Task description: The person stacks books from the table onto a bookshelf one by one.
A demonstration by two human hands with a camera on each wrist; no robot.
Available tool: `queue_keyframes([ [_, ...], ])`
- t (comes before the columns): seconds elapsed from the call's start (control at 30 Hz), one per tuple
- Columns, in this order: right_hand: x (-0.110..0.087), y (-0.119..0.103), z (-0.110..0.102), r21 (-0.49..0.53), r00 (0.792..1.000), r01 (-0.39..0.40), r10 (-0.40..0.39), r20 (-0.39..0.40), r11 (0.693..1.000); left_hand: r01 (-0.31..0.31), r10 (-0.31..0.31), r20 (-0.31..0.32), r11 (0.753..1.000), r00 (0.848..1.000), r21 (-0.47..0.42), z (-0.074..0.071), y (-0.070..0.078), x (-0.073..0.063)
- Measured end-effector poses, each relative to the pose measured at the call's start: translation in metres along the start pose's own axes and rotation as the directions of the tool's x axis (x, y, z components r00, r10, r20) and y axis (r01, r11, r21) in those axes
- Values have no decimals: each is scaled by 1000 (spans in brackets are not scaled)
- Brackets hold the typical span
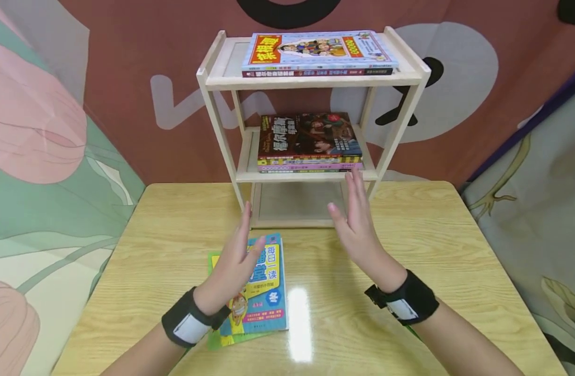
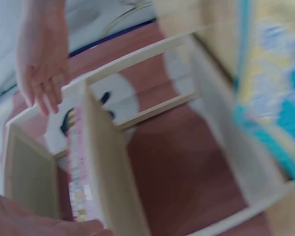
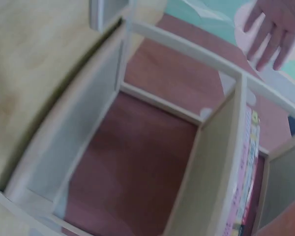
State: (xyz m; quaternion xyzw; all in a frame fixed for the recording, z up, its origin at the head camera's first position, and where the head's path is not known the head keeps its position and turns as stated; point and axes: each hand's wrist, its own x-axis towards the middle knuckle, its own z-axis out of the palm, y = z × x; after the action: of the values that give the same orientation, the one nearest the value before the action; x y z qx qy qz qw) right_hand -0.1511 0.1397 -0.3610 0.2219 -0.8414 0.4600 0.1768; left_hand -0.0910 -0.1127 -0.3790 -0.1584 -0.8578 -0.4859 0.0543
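Note:
My left hand (image 1: 231, 269) hovers over a blue and yellow book (image 1: 268, 305), fingers straight and nothing held. My right hand (image 1: 361, 235) is raised in front of the shelf's right side, palm facing inward, fingers straight and holding nothing. Under the blue book lies a green book (image 1: 220, 340), mostly hidden. Between and beyond the hands stands a cream-white three-tier shelf (image 1: 311, 82). Its middle tier bears a stack of books with a dark red-brown one (image 1: 311, 137) on top. On the top tier lies a light-blue book (image 1: 317, 51) over another with a dark spine.
The wooden table (image 1: 174, 224) runs under the shelf and both arms. A printed cloth (image 1: 141, 47) hangs close behind the shelf. The shelf's bottom board (image 1: 294, 203) sits low on the table. Black straps (image 1: 411, 297) circle both wrists.

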Motion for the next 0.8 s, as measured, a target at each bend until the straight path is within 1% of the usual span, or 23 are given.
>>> queue_keyframes([
  [0.07, -9, 4, 6, -26, 999, 12, -11, 33, 1000, 48, -48, 35, 999, 998, 10, 5, -9, -11],
  [0.13, -18, 6, 13, -49, 998, 7, -4, 67, 999, 80, -82, 60, 996, 995, 33, 8, -16, -20],
  [0.2, -27, 8, 20, -67, 995, -3, 10, 100, 998, 96, -103, 81, 991, 991, 90, 10, -22, -26],
  [0.23, -31, 9, 23, -79, 993, -9, 19, 121, 997, 109, -124, 97, 984, 988, 140, 9, -24, -29],
  [0.3, -39, 10, 30, -105, 986, -7, 25, 165, 994, 132, -168, 128, 959, 977, 250, 7, -27, -35],
  [0.33, -43, 10, 33, -125, 982, 0, 24, 189, 992, 148, -199, 144, 940, 969, 306, 6, -28, -37],
  [0.4, -50, 9, 39, -154, 969, 47, -7, 245, 987, 182, -267, 163, 896, 950, 405, 3, -31, -40],
  [0.43, -53, 8, 43, -171, 958, 75, -24, 284, 982, 194, -295, 166, 871, 941, 451, 2, -33, -40],
  [0.5, -60, 4, 51, -201, 928, 151, -69, 365, 968, 212, -333, 158, 834, 930, 510, 0, -37, -41],
  [0.53, -63, 3, 55, -215, 907, 185, -83, 412, 959, 222, -349, 151, 818, 925, 531, -1, -40, -42],
  [0.57, -67, 2, 59, -222, 884, 218, -96, 457, 950, 224, -353, 144, 809, 924, 544, -1, -42, -42],
  [0.67, -78, -1, 71, -250, 804, 287, -90, 588, 925, 215, -348, 135, 794, 928, 569, -3, -46, -44],
  [0.73, -84, -3, 78, -252, 744, 313, -71, 664, 916, 204, -336, 131, 791, 933, 576, -3, -48, -46],
  [0.8, -90, -4, 84, -245, 687, 341, -63, 724, 908, 194, -326, 125, 784, 937, 589, -3, -50, -48],
])
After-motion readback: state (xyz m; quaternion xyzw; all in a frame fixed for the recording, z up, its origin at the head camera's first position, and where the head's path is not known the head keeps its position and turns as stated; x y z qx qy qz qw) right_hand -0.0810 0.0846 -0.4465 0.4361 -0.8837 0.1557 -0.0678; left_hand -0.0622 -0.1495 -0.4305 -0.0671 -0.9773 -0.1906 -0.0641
